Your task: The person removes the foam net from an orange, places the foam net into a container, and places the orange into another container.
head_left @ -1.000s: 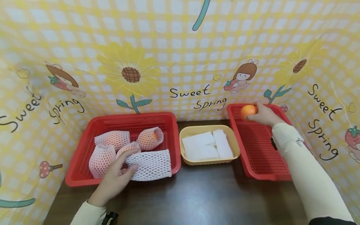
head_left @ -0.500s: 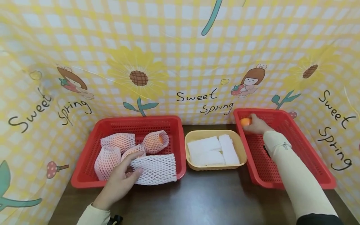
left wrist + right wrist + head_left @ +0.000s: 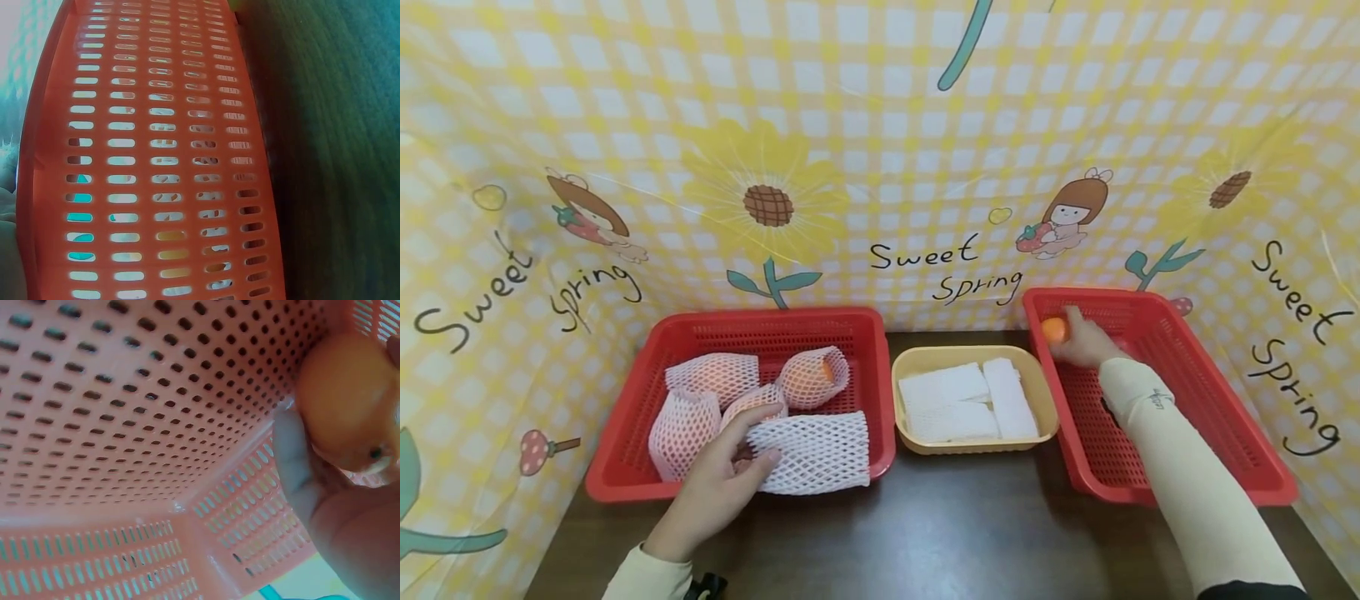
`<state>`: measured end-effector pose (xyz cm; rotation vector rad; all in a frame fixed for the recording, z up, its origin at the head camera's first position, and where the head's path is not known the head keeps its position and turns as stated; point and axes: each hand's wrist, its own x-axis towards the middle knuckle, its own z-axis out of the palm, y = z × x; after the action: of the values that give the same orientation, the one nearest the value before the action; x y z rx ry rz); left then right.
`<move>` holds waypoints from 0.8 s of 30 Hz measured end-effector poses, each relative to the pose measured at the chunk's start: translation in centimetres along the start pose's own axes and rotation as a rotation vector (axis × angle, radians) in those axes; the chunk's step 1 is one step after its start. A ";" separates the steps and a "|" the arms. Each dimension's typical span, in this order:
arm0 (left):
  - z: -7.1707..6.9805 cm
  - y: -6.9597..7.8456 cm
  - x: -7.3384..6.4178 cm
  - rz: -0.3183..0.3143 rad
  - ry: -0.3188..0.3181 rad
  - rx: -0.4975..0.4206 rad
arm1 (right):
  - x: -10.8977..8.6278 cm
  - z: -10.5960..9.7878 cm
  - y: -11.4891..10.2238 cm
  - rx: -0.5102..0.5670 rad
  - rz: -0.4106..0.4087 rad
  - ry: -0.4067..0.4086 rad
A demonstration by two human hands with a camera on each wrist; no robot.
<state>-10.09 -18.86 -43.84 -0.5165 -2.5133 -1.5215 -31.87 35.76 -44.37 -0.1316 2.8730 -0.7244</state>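
now, orange [image 3: 1054, 330]: 1 loose, in r basket [image 3: 1116, 454], far l corner, by the side wall; can't tell if it's touching the floor.
r hand [image 3: 1082, 337]: fingers + thumb curled round the orange, thumb on one side (r wrist cam); green stem spot visible.
net sleeve [image 3: 820, 454]: 1, white, lying flat-ish across near r corner of l basket [image 3: 775, 315].
l hand [image 3: 718, 483]: thumb on front of sleeve's l end, forefinger at top edge, pinching it; other fingers hidden. l wrist cam: mostly basket wall.
wrapped fruit [image 3: 685, 433]: 4, pinkish nets, all in l basket; 1 partly behind l hand, 1 w/ orange skin showing.
yellow tray [image 3: 973, 447]: 1, b/w the 2 red baskets.
white pcs [image 3: 943, 387]: 3 visible, flat, in tray.
table [image 3: 955, 533]: 1, dark wood-look.
cloth [image 3: 910, 125]: yellow check, behind + both sides, "sweet spring" x3.
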 end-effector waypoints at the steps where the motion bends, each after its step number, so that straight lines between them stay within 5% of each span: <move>1: 0.0 0.0 0.0 -0.001 0.000 -0.001 | 0.0 0.1 0.1 0.006 0.012 0.006; 6: 0.1 0.1 0.1 0.005 0.002 -0.001 | -0.4 -0.1 0.7 0.078 0.096 -0.006; 12: 0.1 0.1 0.2 0.003 0.011 -0.006 | -1.3 -0.7 0.7 0.149 0.090 -0.017; 24: 0.2 0.0 -0.1 -0.012 0.016 0.010 | -1.7 -0.5 0.3 0.062 0.089 0.021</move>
<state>-10.01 -18.72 -43.90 -0.4872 -2.5154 -1.5102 -30.32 36.43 -43.87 0.0117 2.8515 -0.8014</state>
